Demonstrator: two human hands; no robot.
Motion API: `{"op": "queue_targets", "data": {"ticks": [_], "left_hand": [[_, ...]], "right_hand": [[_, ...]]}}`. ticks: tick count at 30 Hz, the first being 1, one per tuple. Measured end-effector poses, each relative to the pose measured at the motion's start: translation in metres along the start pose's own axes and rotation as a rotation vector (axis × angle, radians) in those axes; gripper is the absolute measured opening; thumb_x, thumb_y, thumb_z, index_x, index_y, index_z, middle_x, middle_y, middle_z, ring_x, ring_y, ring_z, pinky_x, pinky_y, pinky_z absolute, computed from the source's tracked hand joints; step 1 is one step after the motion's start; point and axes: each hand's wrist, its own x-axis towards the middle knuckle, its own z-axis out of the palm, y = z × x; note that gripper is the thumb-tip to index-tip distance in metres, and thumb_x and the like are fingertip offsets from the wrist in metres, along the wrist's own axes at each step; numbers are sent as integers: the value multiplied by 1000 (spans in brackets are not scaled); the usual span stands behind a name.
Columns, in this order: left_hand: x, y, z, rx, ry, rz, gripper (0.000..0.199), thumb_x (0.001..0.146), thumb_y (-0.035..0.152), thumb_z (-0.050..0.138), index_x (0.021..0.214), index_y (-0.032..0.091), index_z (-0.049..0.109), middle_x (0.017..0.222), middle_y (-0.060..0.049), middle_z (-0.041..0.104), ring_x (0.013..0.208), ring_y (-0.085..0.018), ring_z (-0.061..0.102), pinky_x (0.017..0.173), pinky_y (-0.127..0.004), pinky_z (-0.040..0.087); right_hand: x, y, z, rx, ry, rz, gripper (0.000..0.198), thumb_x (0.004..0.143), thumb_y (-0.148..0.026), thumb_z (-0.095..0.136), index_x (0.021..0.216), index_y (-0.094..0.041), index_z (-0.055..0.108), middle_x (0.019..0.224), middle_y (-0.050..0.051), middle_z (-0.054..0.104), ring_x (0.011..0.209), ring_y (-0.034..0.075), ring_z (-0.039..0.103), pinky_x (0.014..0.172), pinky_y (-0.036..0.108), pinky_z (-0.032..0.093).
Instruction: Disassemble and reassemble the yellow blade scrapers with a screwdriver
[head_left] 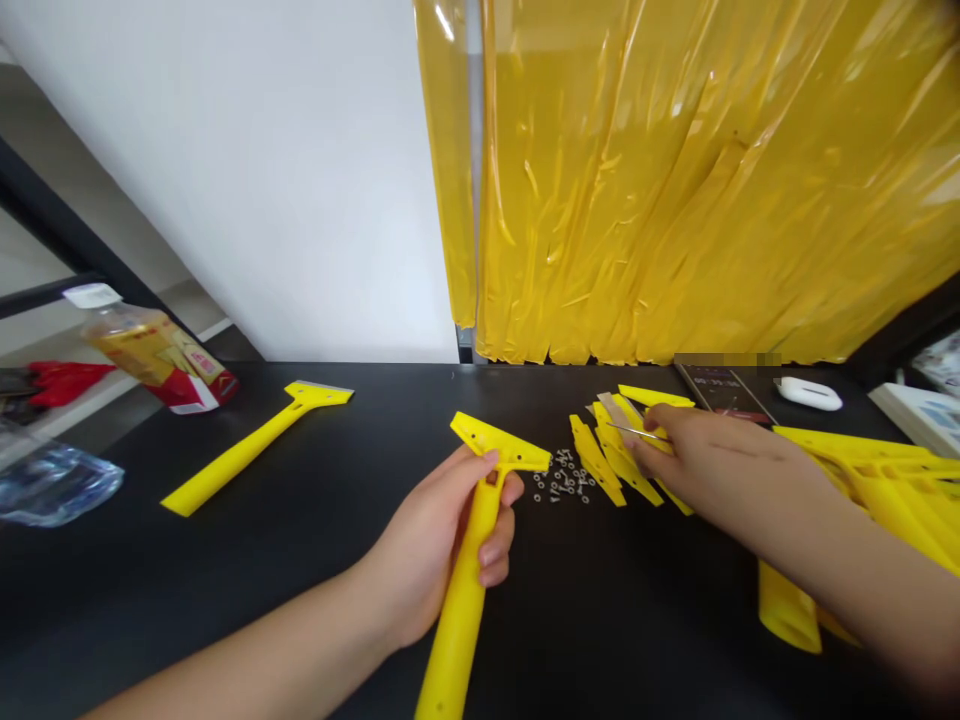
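Head view: two hands over a dark tabletop (300,540), well apart from each other.
Bottle (154,350): far left of the left grip; its gold-and-red label carries characters too blurred to read.
Loose scraper (247,450): left of the left grip, long axis slanting from near left to far right, a greyish edge along its head.
Left grip (435,540): closed around the neck of the held scraper (459,620), thumb at the base of the head.
Held scraper's axis: handle running nearward from the left grip, head just beyond the fingers; no metal edge shows, no legible writing.
Small metal pieces (568,484): scattered just right of the held head, between the grips, with the left one nearer; some are ring-shaped.
Yellow plates (596,462): farther right of the left grip, overlapping and slanted, right grip nearer.
Thin metal tool (634,431): pinched in the right grip (701,450), pointing left toward the held head; its exact kind cannot be told.
Phone (727,395): just beyond the right grip; a timer-like row of digits, not surely readable.
White case (810,394): beyond and right of the right grip, no visible lettering.
Yellow handles (892,490): heaped right of the right grip.
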Motion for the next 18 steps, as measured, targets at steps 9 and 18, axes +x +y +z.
{"op": "queue_targets", "data": {"ticks": [9, 18], "left_hand": [[-2, -7, -3, 151, -156, -19, 18, 105, 30, 55, 94, 18, 61, 87, -2, 62, 52, -8, 53, 42, -18, 48], [-2, -8, 0, 147, -115, -82, 17, 104, 34, 59, 95, 20, 60, 86, -1, 67, 45, -6, 54, 38, -16, 48]], "right_hand": [[17, 4, 5, 25, -204, 123, 22, 93, -43, 58, 86, -25, 67, 76, 7, 72, 65, 24, 67, 62, 35, 40], [18, 12, -16, 267, -368, 70, 27, 96, -44, 57, 77, -26, 62, 67, 1, 65, 59, 20, 61, 54, 32, 36]]}}
